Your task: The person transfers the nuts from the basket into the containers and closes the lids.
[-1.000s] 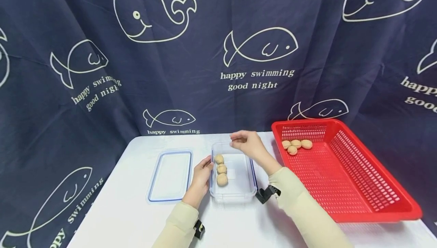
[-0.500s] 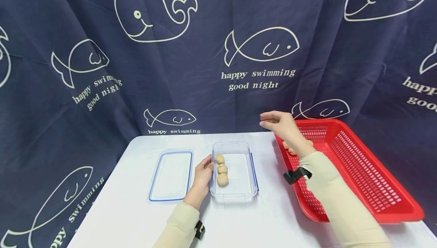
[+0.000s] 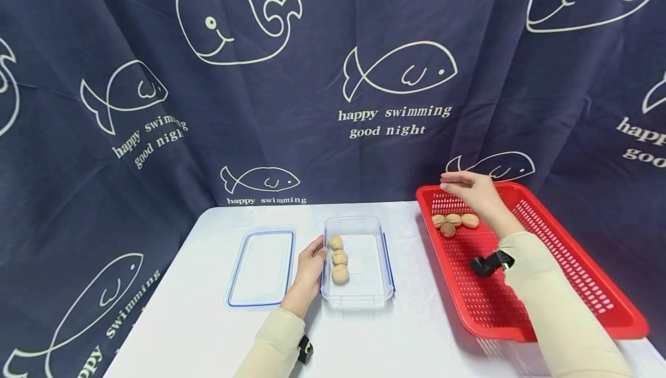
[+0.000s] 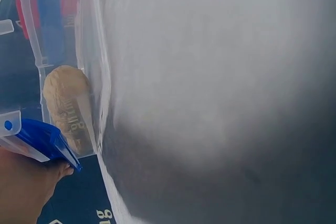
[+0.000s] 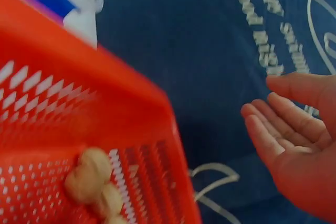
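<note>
Red perforated plastic basket (image 3: pixel 478 297), empty right grip (image 3: pixel 476 193)
Head: the right grip, parted and holding nothing, is raised near the basket's far end, where four wrinkled tan walnuts (image 3: pixel 470 221) huddle; a careless brush could scatter them. Three rounded tan walnuts (image 3: pixel 340 258) line the left side of the clear rectangular plastic box (image 3: pixel 359 299). Left wrist: left grip (image 4: pixel 26 184) at the blue plastic latch (image 4: pixel 44 137), pinching or not, I cannot tell; a tug might set the box's walnuts rolling. Right wrist: the basket, stiff and slotted, might catch a low reach.

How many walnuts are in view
7: three walnuts along the left in the clear box, four walnuts in the far-left corner of the red basket. The right sleeve might hide others.
</note>
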Motion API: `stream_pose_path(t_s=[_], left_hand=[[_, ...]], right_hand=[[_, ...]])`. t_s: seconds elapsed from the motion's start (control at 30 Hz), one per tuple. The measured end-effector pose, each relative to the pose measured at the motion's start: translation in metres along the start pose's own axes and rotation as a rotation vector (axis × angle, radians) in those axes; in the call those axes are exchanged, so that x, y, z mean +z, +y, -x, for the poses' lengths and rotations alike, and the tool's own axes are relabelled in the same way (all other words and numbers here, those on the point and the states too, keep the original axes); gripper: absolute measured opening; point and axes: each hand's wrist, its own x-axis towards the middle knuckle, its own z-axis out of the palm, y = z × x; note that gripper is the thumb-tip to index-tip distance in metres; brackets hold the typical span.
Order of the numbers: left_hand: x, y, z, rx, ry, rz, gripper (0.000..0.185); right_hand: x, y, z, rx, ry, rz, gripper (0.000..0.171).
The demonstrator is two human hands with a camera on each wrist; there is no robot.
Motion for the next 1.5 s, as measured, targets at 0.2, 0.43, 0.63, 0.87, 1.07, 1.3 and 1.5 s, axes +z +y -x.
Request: stream_pose_path(t_s=[0.2, 0.43, 0.63, 0.87, 1.07, 1.3, 1.5], left_hand=[[0.000, 0.002, 0.002, -0.011, 0.002, 0.007, 0.045], [0.000, 0.003, 0.003, -0.023, -0.005, 0.009, 0.045], [0.000, 0.000, 0.000, -0.026, 0.001, 0.014, 0.046], [0.000, 0.001, -0.002, -0.013, 0.001, 0.017, 0.045], [-0.001, -0.001, -0.002, -0.030, -0.004, 0.016, 0.045], [-0.001, 0.000, 0.000, -0.035, -0.015, 0.019, 0.046], [-0.002, 0.000, 0.000, -0.030, -0.016, 0.023, 0.046]], right_hand=[[-0.012, 0.032, -0.002, 0.020, 0.045, -0.030, 0.041], [-0.020, 0.071, 0.002, 0.127, 0.107, -0.015, 0.054], [-0.025, 0.095, 0.002, 0.184, 0.147, -0.043, 0.052], [-0.026, 0.113, 0.002, 0.269, 0.176, -0.030, 0.049], [-0.021, 0.129, 0.005, 0.390, 0.186, 0.106, 0.048], [-0.017, 0.143, 0.014, 0.484, 0.111, 0.119, 0.055], [-0.014, 0.148, 0.015, 0.494, 0.089, 0.100, 0.054]])
